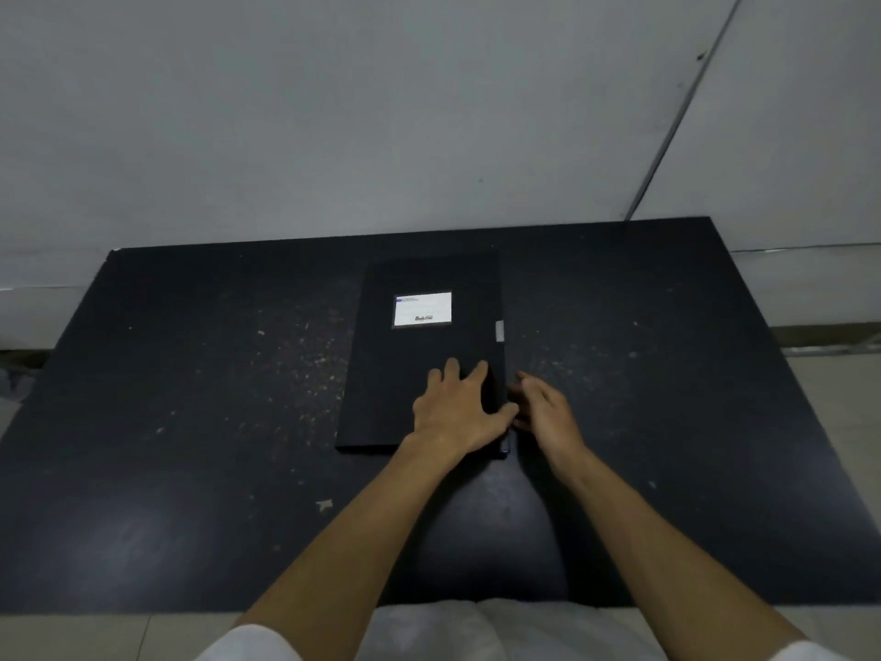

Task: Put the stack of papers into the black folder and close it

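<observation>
The black folder (405,369) lies shut on the middle of the dark table (190,398), a white label (423,309) on its cover and a small grey tab (499,331) on its right edge. My left hand (457,412) rests flat on the near right part of the cover, fingers spread. My right hand (548,412) is at the folder's right edge, its fingertips touching the edge near the left thumb. No papers are visible.
The table's dark top is speckled with pale marks. A grey wall (381,112) rises behind its far edge, with a pale floor (834,398) to the right. My white clothing (476,632) shows at the near edge.
</observation>
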